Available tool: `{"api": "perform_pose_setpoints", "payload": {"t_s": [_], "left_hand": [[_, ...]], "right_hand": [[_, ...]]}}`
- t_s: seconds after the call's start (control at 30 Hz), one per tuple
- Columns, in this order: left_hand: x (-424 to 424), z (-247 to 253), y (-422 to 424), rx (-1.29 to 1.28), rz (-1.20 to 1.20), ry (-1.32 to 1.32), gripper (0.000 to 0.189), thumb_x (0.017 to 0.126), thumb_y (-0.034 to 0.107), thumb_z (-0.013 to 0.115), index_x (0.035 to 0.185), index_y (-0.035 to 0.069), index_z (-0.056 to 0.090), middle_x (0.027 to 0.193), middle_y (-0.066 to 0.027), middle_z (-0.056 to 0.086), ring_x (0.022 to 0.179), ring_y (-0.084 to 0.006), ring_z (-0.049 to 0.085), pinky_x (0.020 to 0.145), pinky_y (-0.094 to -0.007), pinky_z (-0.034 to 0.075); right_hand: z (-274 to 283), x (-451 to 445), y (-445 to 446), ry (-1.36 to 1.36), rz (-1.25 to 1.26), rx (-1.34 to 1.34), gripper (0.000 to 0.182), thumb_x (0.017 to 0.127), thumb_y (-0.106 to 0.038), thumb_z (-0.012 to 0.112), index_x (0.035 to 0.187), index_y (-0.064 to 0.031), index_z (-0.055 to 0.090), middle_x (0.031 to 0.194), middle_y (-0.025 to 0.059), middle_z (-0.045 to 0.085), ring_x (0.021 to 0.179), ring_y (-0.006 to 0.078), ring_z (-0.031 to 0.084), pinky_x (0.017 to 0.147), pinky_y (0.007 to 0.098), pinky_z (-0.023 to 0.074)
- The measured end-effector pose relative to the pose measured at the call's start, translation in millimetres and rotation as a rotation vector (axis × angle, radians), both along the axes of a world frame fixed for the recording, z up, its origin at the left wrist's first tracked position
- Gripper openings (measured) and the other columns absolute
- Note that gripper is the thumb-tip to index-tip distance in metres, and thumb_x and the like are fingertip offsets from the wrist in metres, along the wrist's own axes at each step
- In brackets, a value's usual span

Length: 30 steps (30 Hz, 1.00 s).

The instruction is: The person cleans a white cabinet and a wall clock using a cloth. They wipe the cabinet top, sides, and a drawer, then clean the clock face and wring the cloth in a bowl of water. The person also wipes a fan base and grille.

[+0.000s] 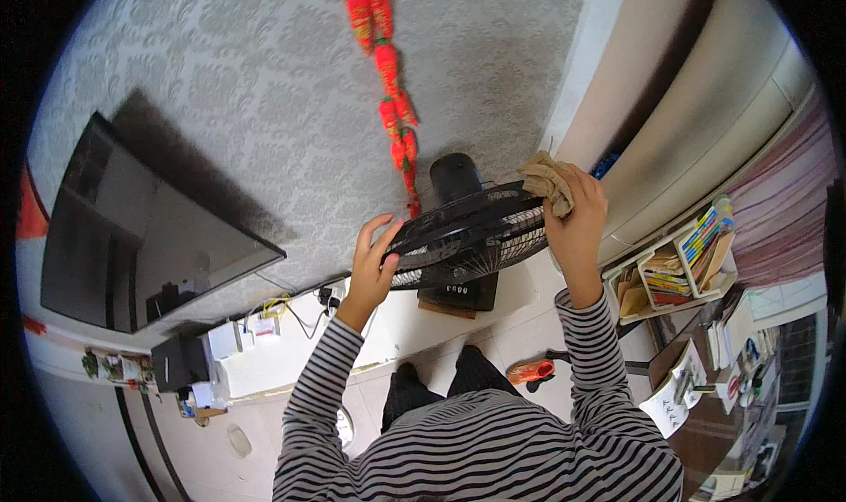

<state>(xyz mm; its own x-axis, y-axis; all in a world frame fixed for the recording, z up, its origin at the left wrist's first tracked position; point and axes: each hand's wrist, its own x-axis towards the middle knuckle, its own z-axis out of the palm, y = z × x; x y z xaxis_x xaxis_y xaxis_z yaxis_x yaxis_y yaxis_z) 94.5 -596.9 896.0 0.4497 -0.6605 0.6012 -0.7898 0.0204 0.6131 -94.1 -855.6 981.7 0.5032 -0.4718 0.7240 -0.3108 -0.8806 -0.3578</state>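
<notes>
A black electric fan (462,237) stands before me, its round wire grille seen from above and its motor housing at the back. My left hand (374,264) holds the left rim of the grille, fingers on top and thumb at the front. On the right rim, my right hand (576,218) grips a crumpled tan cloth (550,179) that touches the grille's edge. The fan's base with several buttons (459,292) shows below the grille, on a brown board (447,308) on a white cabinet top.
A television (158,237) hangs at left above a white cabinet (264,370) with boxes and cables. Red pepper-shaped decorations (396,99) hang on the wall. A shelf of books (674,277) and a cluttered desk (710,403) stand at right. An orange shoe (530,371) lies on the floor.
</notes>
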Motion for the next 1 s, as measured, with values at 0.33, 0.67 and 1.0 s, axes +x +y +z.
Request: {"api": "perform_pose_setpoints", "payload": {"t_s": [0.33,0.67,1.0], "left_hand": [[30.6,-16.7,21.6,-0.406,-0.027,0.380,0.060,0.096,0.040,0.044,0.140,0.000,0.035,0.139,-0.0167,0.044,0.132,-0.0293,0.039,0.113,-0.0409,0.024],[52.6,-60.9,187.6,-0.527,0.346,0.642,0.054,0.100,0.044,0.036,0.135,0.002,0.040,0.136,-0.0148,0.046,0.129,-0.0259,0.043,0.111,-0.0418,0.028],[26.9,-79.7,223.4,-0.296,0.381,0.804,0.046,0.100,0.039,0.040,0.134,0.008,0.041,0.132,-0.0095,0.049,0.123,-0.0231,0.046,0.104,-0.0400,0.033]], "right_hand": [[-7.2,70.2,178.1,0.394,0.247,-0.296,0.045,0.070,-0.015,0.068,0.115,-0.0127,0.062,0.124,0.0107,0.057,0.115,0.0296,0.050,0.089,0.0482,0.0379],[-232.1,161.9,264.1,1.138,0.360,-0.881,0.028,0.085,-0.019,0.055,0.107,-0.0039,0.065,0.116,0.0159,0.061,0.117,0.0320,0.049,0.098,0.0448,0.0340],[-220.6,154.7,287.1,0.942,0.523,0.228,0.030,0.084,-0.017,0.063,0.110,-0.0024,0.064,0.110,0.0164,0.064,0.104,0.0280,0.056,0.091,0.0407,0.0439]]}}
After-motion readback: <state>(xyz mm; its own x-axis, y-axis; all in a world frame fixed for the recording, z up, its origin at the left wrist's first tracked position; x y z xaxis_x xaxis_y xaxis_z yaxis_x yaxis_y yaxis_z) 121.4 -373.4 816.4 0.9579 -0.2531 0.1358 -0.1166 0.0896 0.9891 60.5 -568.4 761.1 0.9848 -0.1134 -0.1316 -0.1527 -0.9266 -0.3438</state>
